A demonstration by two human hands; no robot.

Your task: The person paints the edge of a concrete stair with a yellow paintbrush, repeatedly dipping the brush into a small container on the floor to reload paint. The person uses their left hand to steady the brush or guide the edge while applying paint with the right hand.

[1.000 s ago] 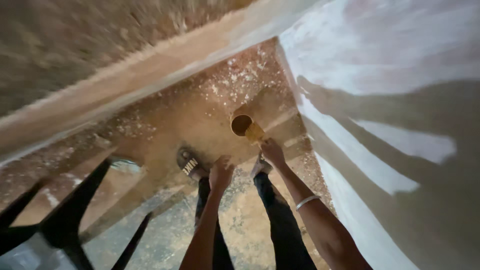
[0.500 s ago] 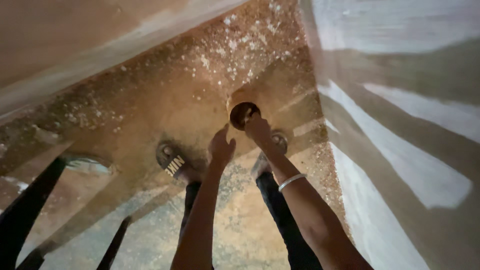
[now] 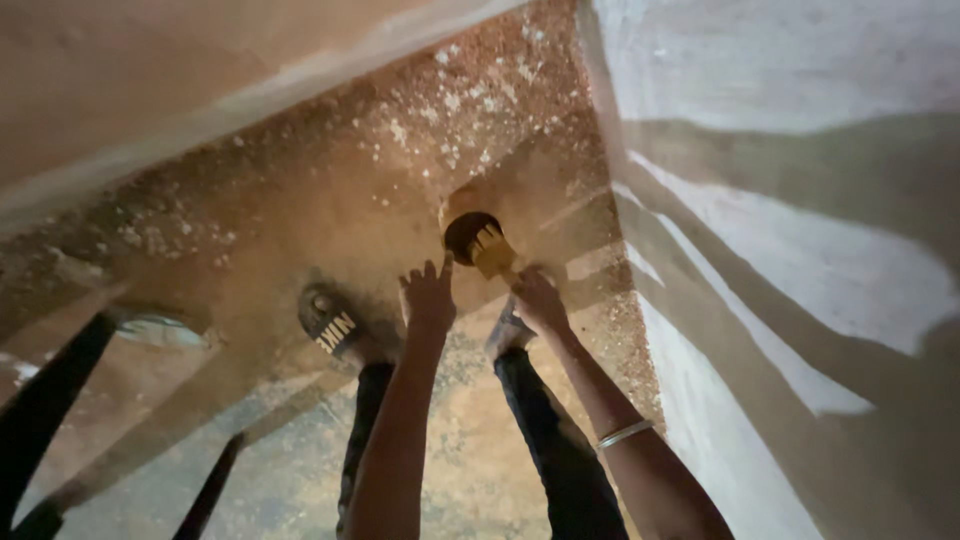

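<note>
One brush (image 3: 492, 250) slants from the gripping right hand (image 3: 538, 300) up-left into the can (image 3: 470, 232); left hand (image 3: 428, 295) spread.

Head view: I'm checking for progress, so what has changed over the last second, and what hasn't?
The right hand kept its grip on the yellow brush at the small round container. The left hand stayed open beside it, fingers spread, holding nothing. The view swung: the hands and the sandalled feet sit more to the middle, and the pale wall fills more of the right. Nothing was picked up or let go.
</note>
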